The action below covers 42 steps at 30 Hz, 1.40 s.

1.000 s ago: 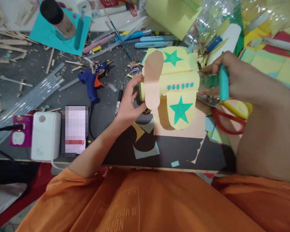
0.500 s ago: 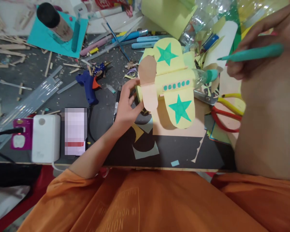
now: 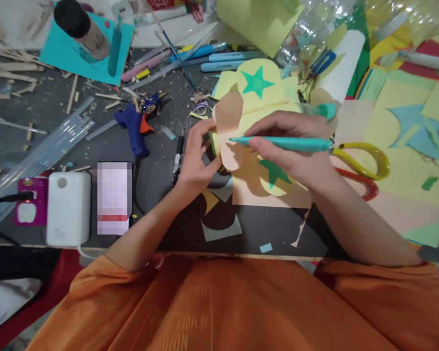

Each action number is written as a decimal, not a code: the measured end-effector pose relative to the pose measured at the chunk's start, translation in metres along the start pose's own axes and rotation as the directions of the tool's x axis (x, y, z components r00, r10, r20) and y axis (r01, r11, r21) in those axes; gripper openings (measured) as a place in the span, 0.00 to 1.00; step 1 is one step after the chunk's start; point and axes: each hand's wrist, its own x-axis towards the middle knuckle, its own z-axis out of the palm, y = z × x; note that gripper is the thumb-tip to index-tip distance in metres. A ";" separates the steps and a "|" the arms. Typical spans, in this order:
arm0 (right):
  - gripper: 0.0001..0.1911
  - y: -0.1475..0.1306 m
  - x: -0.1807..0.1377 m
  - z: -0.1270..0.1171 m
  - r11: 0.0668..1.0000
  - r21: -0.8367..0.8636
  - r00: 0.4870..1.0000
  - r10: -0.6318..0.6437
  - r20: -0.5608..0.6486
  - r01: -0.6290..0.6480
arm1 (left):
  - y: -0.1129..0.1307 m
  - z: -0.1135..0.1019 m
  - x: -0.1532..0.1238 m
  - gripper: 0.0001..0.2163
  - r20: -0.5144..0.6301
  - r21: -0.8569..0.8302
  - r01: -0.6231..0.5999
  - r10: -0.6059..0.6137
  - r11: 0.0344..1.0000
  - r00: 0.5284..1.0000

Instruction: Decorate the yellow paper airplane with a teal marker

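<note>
My left hand [image 3: 197,158] grips the rear end of a toy airplane [image 3: 227,80] made of yellow paper around a clear plastic bottle. Its wings carry green stars, and a teal bottle cap [image 3: 328,111] is at the far end. Across the end nearest my left hand lies a rounded peach paper piece [image 3: 229,112]. In my right hand [image 3: 296,163] is a teal marker [image 3: 292,143], its tip at the peach piece; whether it touches cannot be told. That hand covers the middle of the body and part of the lower wing.
Scissors [image 3: 382,165] with yellow and red handles lie right of the airplane. A blue glue gun [image 3: 133,129], black pen [image 3: 177,161], phone [image 3: 113,200] and white power bank [image 3: 69,208] are on the left. Markers [image 3: 234,57], wood sticks and paper scraps are scattered around.
My right hand has come down and left with the marker, from above the right side to the peach piece. The airplane has shifted slightly right in my left hand.
</note>
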 end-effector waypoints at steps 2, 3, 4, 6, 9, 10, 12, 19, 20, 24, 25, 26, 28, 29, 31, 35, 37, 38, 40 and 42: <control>0.05 0.001 0.000 0.003 0.999 -0.020 0.999 -0.038 0.005 0.038 | -0.001 -0.001 0.000 0.26 0.008 0.008 -0.006 0.005 1.000 1.000; 0.05 0.001 0.000 0.004 0.998 -0.023 0.999 -0.052 0.006 0.052 | -0.002 -0.001 0.000 0.26 0.010 0.010 -0.007 0.007 1.000 1.000; 0.06 0.002 0.000 0.005 0.998 -0.024 0.998 -0.061 0.005 0.061 | -0.002 -0.001 0.000 0.26 0.013 0.010 -0.008 0.007 1.000 1.000; 0.06 0.003 -0.001 0.006 0.998 -0.031 0.998 -0.059 0.001 0.059 | -0.003 -0.002 0.000 0.26 0.021 0.007 -0.012 0.012 1.000 1.000; 0.06 0.003 -0.001 0.007 0.998 -0.055 0.999 -0.037 0.008 0.037 | -0.003 -0.003 0.000 0.27 0.042 0.009 -0.019 0.018 1.000 0.999; 0.06 0.003 -0.001 0.007 0.998 -0.058 0.999 -0.038 0.010 0.038 | -0.002 -0.004 0.000 0.27 0.049 0.012 -0.018 0.017 1.000 0.999; 0.05 0.003 -0.002 0.008 0.997 -0.064 0.999 -0.046 0.015 0.047 | -0.002 -0.004 0.000 0.27 0.049 0.014 -0.015 0.014 1.000 0.999; 0.10 0.001 -0.001 0.007 0.988 -0.151 0.998 -0.015 0.053 0.023 | -0.002 -0.003 0.000 0.27 0.043 0.006 -0.008 0.008 1.000 0.999; 0.11 0.000 -0.002 0.007 0.988 -0.156 0.998 -0.012 0.059 0.021 | -0.002 -0.003 0.000 0.28 0.043 0.005 -0.017 0.017 1.000 0.999; 0.11 0.000 -0.002 0.007 0.987 -0.162 0.999 -0.006 0.037 0.011 | -0.004 -0.003 0.000 0.28 0.034 0.005 -0.025 0.025 1.000 0.999; 0.11 0.000 -0.002 0.007 0.987 -0.164 1.000 0.000 0.027 0.005 | -0.004 -0.003 0.000 0.28 0.037 0.004 -0.027 0.027 1.000 0.999; 0.11 0.000 -0.002 0.007 0.986 -0.165 1.000 0.007 0.020 -0.004 | -0.004 -0.003 0.001 0.28 0.041 0.002 -0.030 0.030 1.000 0.999; 0.11 0.001 -0.002 0.007 0.987 -0.159 1.000 0.016 0.023 -0.012 | -0.004 -0.003 0.001 0.28 0.044 -0.004 -0.030 0.030 1.000 0.999; 0.11 0.002 -0.002 0.006 0.989 -0.150 1.000 0.013 0.026 -0.009 | -0.004 -0.003 0.001 0.28 0.042 -0.009 -0.025 0.026 1.000 0.999; 0.11 0.003 -0.001 0.005 0.991 -0.130 1.000 0.001 0.020 0.002 | -0.003 -0.004 0.001 0.28 0.038 -0.015 -0.007 0.007 1.000 0.999; 0.12 0.005 0.000 0.003 0.993 -0.115 1.000 -0.020 -0.009 0.018 | -0.001 -0.005 0.002 0.28 0.058 -0.012 0.021 -0.020 1.000 0.998; 0.12 0.005 0.001 0.002 0.994 -0.109 0.999 -0.032 -0.020 0.030 | -0.001 -0.006 0.002 0.28 0.060 -0.014 0.019 -0.018 1.000 0.998; 0.13 0.005 0.001 0.002 0.994 -0.106 0.999 -0.033 -0.022 0.030 | -0.001 -0.006 0.002 0.28 0.058 -0.015 0.020 -0.019 1.000 0.998; 0.14 0.004 0.001 0.001 0.994 -0.106 1.000 -0.023 -0.018 0.021 | -0.002 -0.006 0.001 0.28 0.053 -0.012 0.026 -0.025 1.000 0.998; 0.15 0.003 0.001 0.000 0.993 -0.121 1.000 -0.006 -0.014 0.004 | -0.002 -0.006 0.001 0.28 0.047 -0.005 0.029 -0.029 1.000 0.998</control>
